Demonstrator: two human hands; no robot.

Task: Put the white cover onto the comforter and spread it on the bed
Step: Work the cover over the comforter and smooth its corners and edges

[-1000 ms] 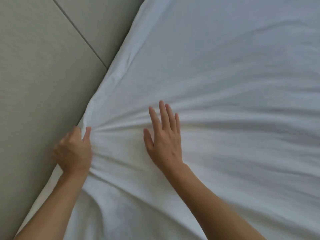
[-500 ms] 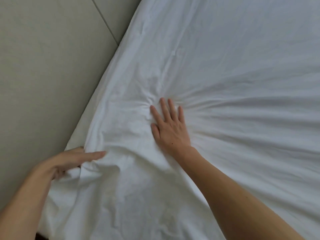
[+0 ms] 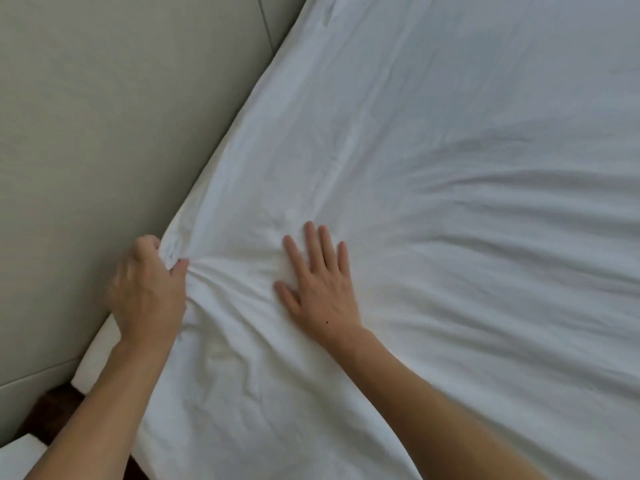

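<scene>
The white cover (image 3: 433,150) lies spread over the bed and fills most of the view, with the comforter hidden inside it. My left hand (image 3: 147,289) is closed on a bunch of the cover's left edge, right against the headboard, and creases fan out from that grip. My right hand (image 3: 318,285) rests flat on the cover a little to the right, fingers apart, palm down. Long wrinkles run from both hands toward the right side.
A grey-green padded headboard (image 3: 104,116) with a seam rises along the left. A white mattress edge (image 3: 93,362) shows under the cover at lower left. Below it are a strip of dark floor (image 3: 52,410) and a white object (image 3: 20,452) in the corner.
My left hand, lying open on the edge half a second ago, has moved up along the headboard and closed on the cover's edge. My right hand stayed flat on the cover.
</scene>
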